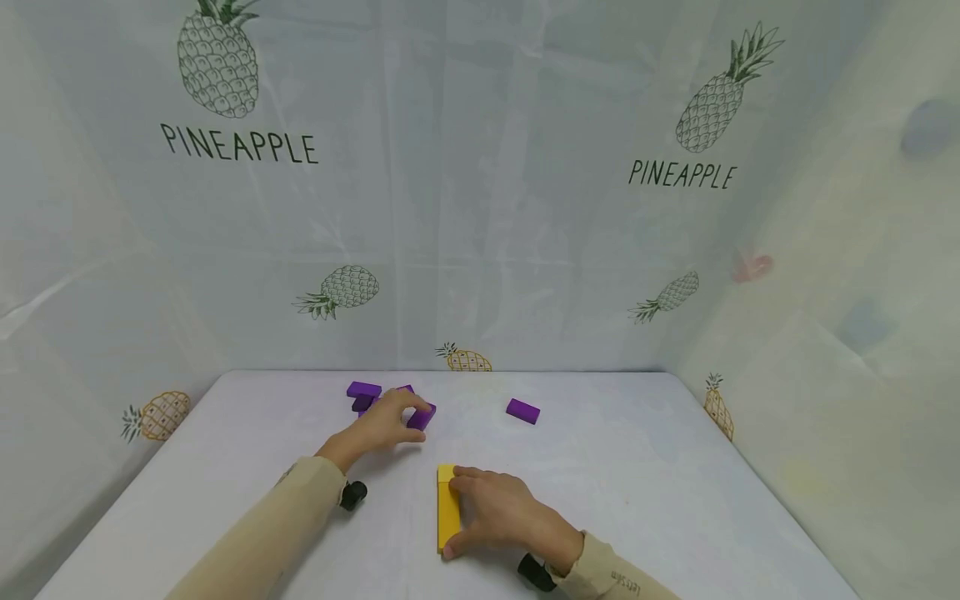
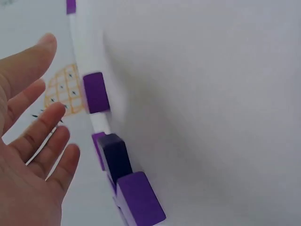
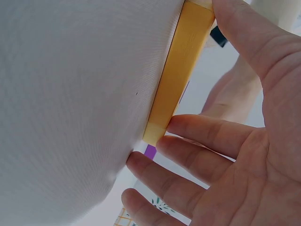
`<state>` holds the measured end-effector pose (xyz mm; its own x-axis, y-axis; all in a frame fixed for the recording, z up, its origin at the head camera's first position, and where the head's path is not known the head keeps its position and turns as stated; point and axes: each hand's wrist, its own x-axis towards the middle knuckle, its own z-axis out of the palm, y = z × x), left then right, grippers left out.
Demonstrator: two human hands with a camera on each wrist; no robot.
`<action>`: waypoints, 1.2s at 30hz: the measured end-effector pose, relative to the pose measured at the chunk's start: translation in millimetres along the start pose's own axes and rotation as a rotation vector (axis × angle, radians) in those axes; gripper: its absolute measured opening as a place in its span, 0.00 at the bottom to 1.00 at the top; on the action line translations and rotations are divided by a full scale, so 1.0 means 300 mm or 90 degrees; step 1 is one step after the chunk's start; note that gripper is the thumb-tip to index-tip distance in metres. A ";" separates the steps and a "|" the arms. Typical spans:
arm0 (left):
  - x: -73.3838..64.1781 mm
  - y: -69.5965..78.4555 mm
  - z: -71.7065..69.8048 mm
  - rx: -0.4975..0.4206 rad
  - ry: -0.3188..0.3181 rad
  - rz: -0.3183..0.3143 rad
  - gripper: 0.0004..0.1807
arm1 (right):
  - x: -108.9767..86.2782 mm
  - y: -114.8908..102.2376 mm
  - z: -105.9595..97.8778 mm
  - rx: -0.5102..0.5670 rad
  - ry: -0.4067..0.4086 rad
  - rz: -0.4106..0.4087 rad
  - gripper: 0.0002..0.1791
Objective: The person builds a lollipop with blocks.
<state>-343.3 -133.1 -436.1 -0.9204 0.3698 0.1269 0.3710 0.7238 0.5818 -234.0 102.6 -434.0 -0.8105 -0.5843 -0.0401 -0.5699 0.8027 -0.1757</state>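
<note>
My left hand (image 1: 382, 423) hovers at the back left of the table, fingers spread, beside several purple blocks. One purple block (image 1: 423, 417) shows between its thumb and forefinger in the head view, but the left wrist view has the palm apart from the blocks. A darker block (image 2: 117, 157) and a purple block (image 2: 141, 200) sit close together there. At the front middle, my right hand (image 1: 498, 504) holds a long yellow block (image 1: 448, 517) lengthwise, thumb at its near end and fingertips at its far end. A seam crosses the yellow near the far end.
A lone purple block (image 1: 522, 411) lies at the back, right of the middle. The white table (image 1: 660, 500) meets a pineapple-printed curtain (image 1: 480, 208) behind it. Black straps or devices (image 1: 353, 496) show at both wrists.
</note>
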 end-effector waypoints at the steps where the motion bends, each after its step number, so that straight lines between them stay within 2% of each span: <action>1: 0.006 -0.006 -0.002 0.011 0.003 0.001 0.24 | 0.002 0.000 0.000 0.001 -0.002 -0.001 0.50; 7: 0.046 -0.031 -0.002 0.073 0.009 0.001 0.26 | 0.012 -0.001 -0.001 0.010 -0.017 -0.003 0.50; 16: 0.069 -0.047 0.018 0.097 0.001 0.021 0.27 | -0.001 0.002 0.002 0.001 -0.008 -0.005 0.51; 26: 0.067 -0.059 0.030 0.064 0.002 -0.042 0.22 | 0.000 0.004 0.000 0.003 -0.013 -0.005 0.51; 36: 0.065 -0.045 0.031 0.041 -0.002 -0.061 0.20 | 0.001 0.000 -0.004 0.005 -0.010 -0.003 0.50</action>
<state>-365.0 -130.3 -448.8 -0.9518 0.2984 0.0706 0.2883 0.7923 0.5377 -234.6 102.6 -432.8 -0.8054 -0.5902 -0.0553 -0.5728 0.7989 -0.1835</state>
